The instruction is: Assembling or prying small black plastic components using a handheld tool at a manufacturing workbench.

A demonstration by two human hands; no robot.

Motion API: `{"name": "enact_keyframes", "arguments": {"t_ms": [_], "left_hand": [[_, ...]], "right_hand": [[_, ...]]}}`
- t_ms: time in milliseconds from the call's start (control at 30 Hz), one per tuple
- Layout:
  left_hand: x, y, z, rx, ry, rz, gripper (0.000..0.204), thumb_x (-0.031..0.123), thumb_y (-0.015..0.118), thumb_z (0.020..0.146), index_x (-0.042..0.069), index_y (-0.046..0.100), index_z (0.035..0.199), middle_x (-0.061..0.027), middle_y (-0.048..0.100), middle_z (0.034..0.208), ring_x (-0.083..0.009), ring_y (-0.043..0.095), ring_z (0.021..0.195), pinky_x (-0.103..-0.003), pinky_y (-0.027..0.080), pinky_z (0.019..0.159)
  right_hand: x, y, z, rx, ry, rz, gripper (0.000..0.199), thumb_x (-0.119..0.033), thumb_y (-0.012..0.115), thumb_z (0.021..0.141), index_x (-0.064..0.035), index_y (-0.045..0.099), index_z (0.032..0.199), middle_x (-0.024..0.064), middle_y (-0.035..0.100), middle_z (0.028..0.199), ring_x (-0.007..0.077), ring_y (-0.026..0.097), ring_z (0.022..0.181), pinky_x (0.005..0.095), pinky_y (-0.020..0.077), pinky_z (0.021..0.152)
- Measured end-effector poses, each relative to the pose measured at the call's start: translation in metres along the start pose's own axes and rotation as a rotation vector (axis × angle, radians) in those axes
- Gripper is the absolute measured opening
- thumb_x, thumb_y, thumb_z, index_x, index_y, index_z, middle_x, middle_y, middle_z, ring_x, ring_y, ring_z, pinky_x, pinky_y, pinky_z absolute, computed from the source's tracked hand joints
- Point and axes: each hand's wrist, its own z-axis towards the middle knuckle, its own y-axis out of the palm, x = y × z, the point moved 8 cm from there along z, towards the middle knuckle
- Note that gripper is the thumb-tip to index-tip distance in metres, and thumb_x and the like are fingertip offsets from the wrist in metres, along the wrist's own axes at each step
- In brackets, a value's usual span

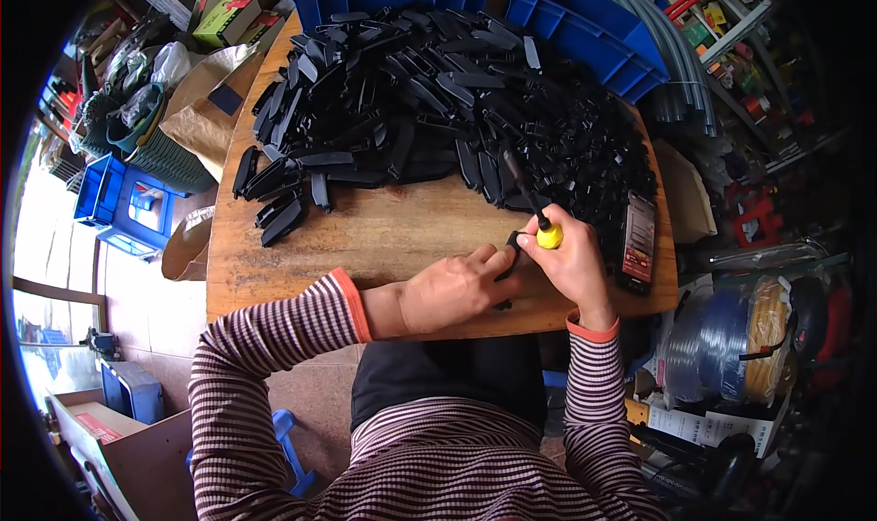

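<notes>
Over the near edge of the wooden table [384,228], my left hand [448,294] is closed around a small black plastic part [514,251], mostly hidden by the fingers. A screwdriver-like tool [549,236] with a yellow handle and dark shaft sits in my right hand [574,263]. Its shaft points up and away from me, toward the pile. The thumb and fingertips of that hand also meet the end of the black part. Beyond both hands spreads a large heap of long black plastic pieces [393,91], with smaller black pieces [585,146] heaped on its right.
A phone [639,242] with a lit screen lies by the table's right edge. Blue crates [594,37] stand along the far edge. To the left are a brown paper bag [206,110] and a blue plastic stool [137,206]; to the right, wrapped hose coils [722,338].
</notes>
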Motion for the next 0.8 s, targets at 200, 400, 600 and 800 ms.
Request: {"name": "enact_keyframes", "arguments": {"t_ms": [200, 400, 600, 800], "left_hand": [[-0.01, 0.002, -0.003, -0.065, -0.001, 0.159, 0.028, 0.016, 0.062, 0.078, 0.002, 0.06, 0.102, -0.0137, 0.057, 0.112, -0.0227, 0.056, 0.096, -0.03, 0.055, 0.072], [0.009, 0.013, 0.005, -0.144, 0.132, 0.374, 0.025, 0.017, 0.059, 0.077, 0.004, 0.059, 0.098, -0.0115, 0.058, 0.107, -0.0225, 0.056, 0.096, -0.03, 0.052, 0.08], [0.01, 0.008, -0.001, -0.143, 0.129, 0.341, 0.022, 0.019, 0.057, 0.079, 0.005, 0.059, 0.095, -0.012, 0.059, 0.106, -0.0233, 0.056, 0.099, -0.029, 0.05, 0.082], [0.014, 0.0, -0.004, -0.048, 0.17, 0.373, 0.021, 0.021, 0.059, 0.08, 0.004, 0.058, 0.092, -0.0134, 0.058, 0.104, -0.0238, 0.057, 0.1, -0.03, 0.05, 0.08]], "right_hand": [[0.011, 0.017, 0.017, -0.041, 0.037, 0.18, 0.014, -0.007, 0.072, 0.082, -0.0003, 0.06, 0.085, 0.0114, 0.066, 0.072, 0.02, 0.063, 0.063, 0.0292, 0.0494, 0.062], [0.003, 0.011, 0.015, 0.009, -0.004, 0.045, 0.014, -0.006, 0.072, 0.082, -0.0009, 0.059, 0.085, 0.0127, 0.063, 0.071, 0.0218, 0.062, 0.063, 0.031, 0.0488, 0.061], [-0.022, 0.01, 0.01, 0.087, -0.213, -0.077, 0.013, -0.003, 0.07, 0.079, -0.0018, 0.059, 0.087, 0.015, 0.063, 0.075, 0.03, 0.064, 0.067, 0.0356, 0.0497, 0.06], [-0.044, 0.023, 0.01, -0.018, -0.403, -0.352, 0.014, 0.003, 0.063, 0.075, -0.0023, 0.056, 0.085, 0.0149, 0.062, 0.079, 0.0345, 0.064, 0.071, 0.041, 0.051, 0.06]]}}
